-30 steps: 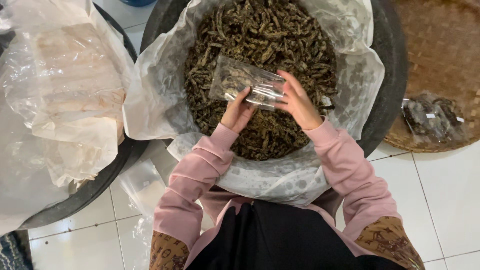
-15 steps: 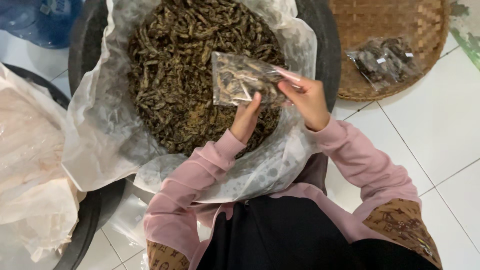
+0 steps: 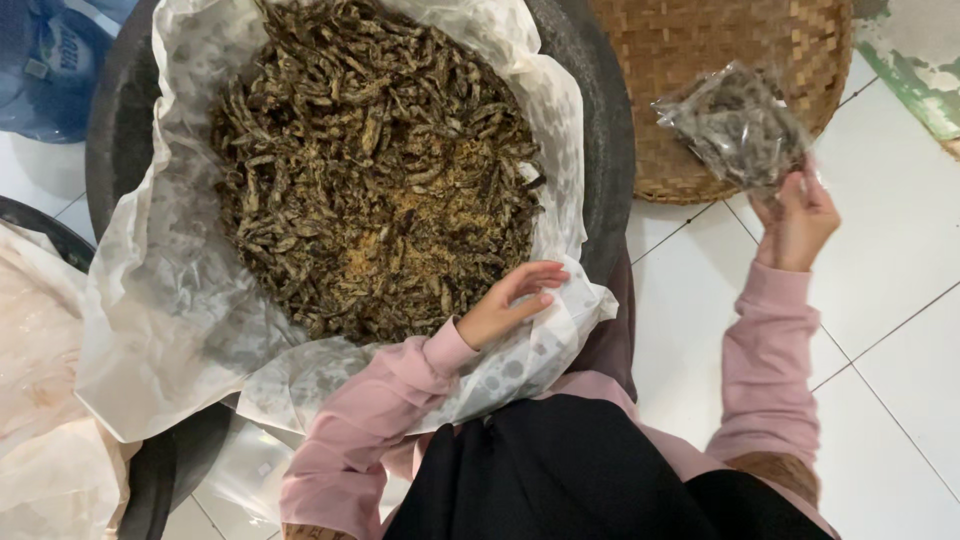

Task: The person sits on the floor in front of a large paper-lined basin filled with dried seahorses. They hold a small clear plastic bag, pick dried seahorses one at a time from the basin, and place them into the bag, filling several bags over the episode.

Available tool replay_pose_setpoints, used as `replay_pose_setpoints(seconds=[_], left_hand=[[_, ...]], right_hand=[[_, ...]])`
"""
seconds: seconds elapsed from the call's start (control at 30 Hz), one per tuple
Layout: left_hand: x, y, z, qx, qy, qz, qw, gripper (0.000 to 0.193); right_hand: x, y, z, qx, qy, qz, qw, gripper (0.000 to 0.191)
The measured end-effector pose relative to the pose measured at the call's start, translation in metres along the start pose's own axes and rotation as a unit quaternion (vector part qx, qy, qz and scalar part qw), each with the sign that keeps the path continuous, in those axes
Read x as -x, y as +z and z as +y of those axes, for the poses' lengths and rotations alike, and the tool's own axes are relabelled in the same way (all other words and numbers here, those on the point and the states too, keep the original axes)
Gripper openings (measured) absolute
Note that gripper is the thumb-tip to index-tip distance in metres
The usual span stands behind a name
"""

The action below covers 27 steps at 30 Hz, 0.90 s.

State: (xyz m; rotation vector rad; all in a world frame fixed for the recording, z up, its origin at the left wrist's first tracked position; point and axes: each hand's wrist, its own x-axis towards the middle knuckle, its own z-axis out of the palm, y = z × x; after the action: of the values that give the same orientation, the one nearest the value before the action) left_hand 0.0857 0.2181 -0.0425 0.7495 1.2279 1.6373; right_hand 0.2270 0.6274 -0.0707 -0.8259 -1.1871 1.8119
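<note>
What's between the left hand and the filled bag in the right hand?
In the head view, between the left hand and the small clear bag lie the paper liner's edge, the dark basin's rim, white floor tile and the woven tray's edge.

White tiled floor (image 3: 900, 270) with dark grout lines, worn green-painted edge (image 3: 915, 75) at top right, even light

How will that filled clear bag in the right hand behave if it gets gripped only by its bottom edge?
The small clear bag, pinched low by the right hand, probably stays fairly light, since it stands up above the fingers without drooping. Its thin crinkled film looks floppy and likely slippery. The dried pieces inside seem brittle, so a hard squeeze may crush them.
</note>
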Motion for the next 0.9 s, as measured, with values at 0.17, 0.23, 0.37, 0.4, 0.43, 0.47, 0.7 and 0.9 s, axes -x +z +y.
replay_pose_setpoints(seconds=[0.17,0.23,0.37,0.4,0.43,0.47,0.7,0.9], left_hand=[[-0.001,0.0,0.003,-0.083,0.022,-0.008,0.996,0.046],[0.001,0.0,0.005,-0.087,0.026,-0.015,0.996,0.047],[0.0,-0.003,0.006,-0.097,0.03,-0.012,0.995,0.046],[0.0,-0.003,0.006,-0.097,0.027,-0.01,0.995,0.046],[0.0,-0.003,0.006,-0.097,0.026,-0.008,0.995,0.046],[0.0,-0.002,0.006,-0.097,0.024,-0.005,0.995,0.046],[0.007,0.005,0.036,-0.21,0.059,-0.026,0.976,0.04],[0.045,0.016,0.091,-0.378,0.121,-0.013,0.918,0.04]], right_hand=[[-0.012,0.009,0.099,-0.005,0.035,0.062,0.997,0.045],[-0.011,0.02,0.111,-0.042,0.044,0.063,0.996,0.045],[-0.016,0.035,0.115,0.002,0.098,0.054,0.994,0.047],[-0.016,0.036,0.113,0.039,0.075,0.053,0.995,0.047],[-0.017,0.037,0.111,0.076,0.05,0.05,0.995,0.046],[-0.018,0.037,0.11,0.113,0.026,0.046,0.992,0.046],[-0.017,-0.007,0.102,0.223,0.127,0.015,0.966,0.079],[0.001,-0.045,0.068,0.223,-0.04,0.001,0.974,0.036]])
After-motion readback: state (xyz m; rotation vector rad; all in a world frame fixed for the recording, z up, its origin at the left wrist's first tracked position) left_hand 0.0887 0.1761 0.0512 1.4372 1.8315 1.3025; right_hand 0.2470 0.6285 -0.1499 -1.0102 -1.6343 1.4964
